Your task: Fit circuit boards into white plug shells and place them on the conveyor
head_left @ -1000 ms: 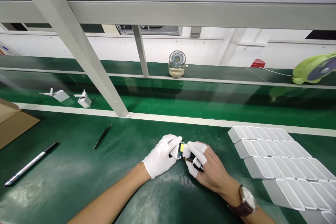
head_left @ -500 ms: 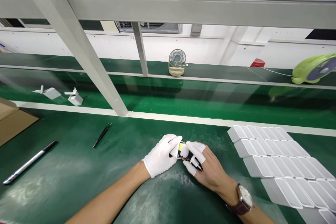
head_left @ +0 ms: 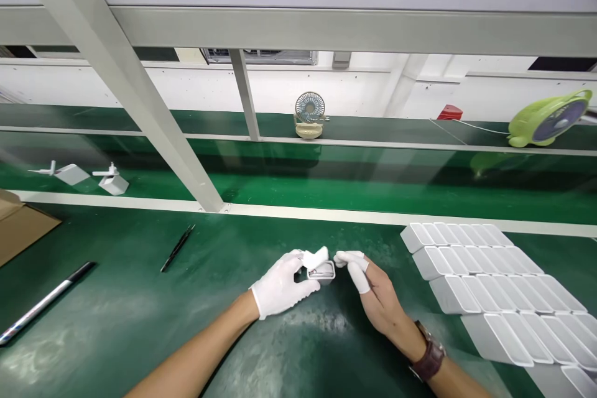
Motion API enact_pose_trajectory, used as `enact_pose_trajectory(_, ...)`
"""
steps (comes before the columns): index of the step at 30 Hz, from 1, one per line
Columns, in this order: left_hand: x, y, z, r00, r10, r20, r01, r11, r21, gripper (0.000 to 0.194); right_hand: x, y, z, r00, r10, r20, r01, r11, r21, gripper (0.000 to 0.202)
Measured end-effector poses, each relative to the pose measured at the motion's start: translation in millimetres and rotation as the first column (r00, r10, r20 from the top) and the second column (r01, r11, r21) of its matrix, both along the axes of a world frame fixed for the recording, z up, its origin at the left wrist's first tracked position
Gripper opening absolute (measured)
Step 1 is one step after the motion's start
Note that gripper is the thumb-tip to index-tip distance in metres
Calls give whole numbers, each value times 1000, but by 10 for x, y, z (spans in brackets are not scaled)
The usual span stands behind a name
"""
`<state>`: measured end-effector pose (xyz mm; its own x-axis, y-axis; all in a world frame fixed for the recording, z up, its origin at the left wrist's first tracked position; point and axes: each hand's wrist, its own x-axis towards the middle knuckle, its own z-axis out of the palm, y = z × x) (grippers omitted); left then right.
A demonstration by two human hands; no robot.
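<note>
My left hand (head_left: 284, 283), in a white glove, grips a small open-topped white plastic housing (head_left: 325, 273) just above the green bench. A white rounded part (head_left: 316, 259) sits across its top edge by my left fingertips. Inside the housing something whitish shows, too small to name. Just right of the housing is my right hand (head_left: 366, 280), white covers on its fingers and thumb. Its fingertips are drawn together, apart from the housing, and anything between them is hidden.
Rows of white plastic housings (head_left: 489, 286) stand on the right. Black tweezers (head_left: 178, 249), a marker-like stick (head_left: 46, 305) and a cardboard box (head_left: 28, 227) lie left. Two white assemblies (head_left: 113, 181) are on the green belt (head_left: 280, 183) behind a slanted post (head_left: 153, 124).
The yellow piece and dark wired part between my hands are out of sight. My right hand has drawn away from the housing. The white assemblies on the belt have shifted left.
</note>
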<state>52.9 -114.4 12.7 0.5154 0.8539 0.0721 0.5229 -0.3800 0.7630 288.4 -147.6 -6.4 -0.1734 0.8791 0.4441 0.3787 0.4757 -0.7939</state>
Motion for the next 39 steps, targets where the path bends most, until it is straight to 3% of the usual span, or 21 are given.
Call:
enact_pose_trajectory(6, -25, 23, 20, 986, 60, 157, -25, 975, -219, 44, -80, 9, -115, 990, 80, 114, -92, 991, 99, 43)
enact_pose_trajectory(11, -44, 41, 50, 988, 66, 136, -35, 975, -219, 41, -99, -11, -117, 957, 136, 256, -190, 962, 197, 49)
enact_pose_trajectory(18, -64, 84, -31, 982, 74, 174, -26, 964, -265, 46, -96, 16, -111, 928, 95, 361, -207, 936, 286, 51)
enact_pose_trajectory(21, -73, 95, -70, 960, 103, 262, -20, 953, -301, 62, -121, 22, -157, 914, 89, 395, -228, 919, 321, 51)
enact_pose_trajectory(24, -81, 92, -67, 906, 158, 392, -24, 945, -328, 63, -154, 34, -192, 920, 55, 389, -212, 902, 376, 50)
enact_pose_trajectory(28, -115, 81, -30, 835, 189, 517, -42, 958, -284, 63, -188, 75, -44, 931, 25, 363, -190, 884, 427, 49)
enact_pose_trajectory(31, -150, 73, -35, 805, 230, 546, -111, 964, -243, 62, -224, 100, 127, 958, 13, 286, -153, 868, 473, 54)
enact_pose_trajectory(33, -161, 61, -53, 790, 245, 563, -133, 963, -234, 62, -260, 106, 153, 959, 20, 281, -155, 871, 467, 54)
enact_pose_trajectory(39, -81, 12, -78, 847, 236, 476, -119, 958, -262, 65, -338, 91, -144, 920, 104, 378, -238, 915, 327, 39)
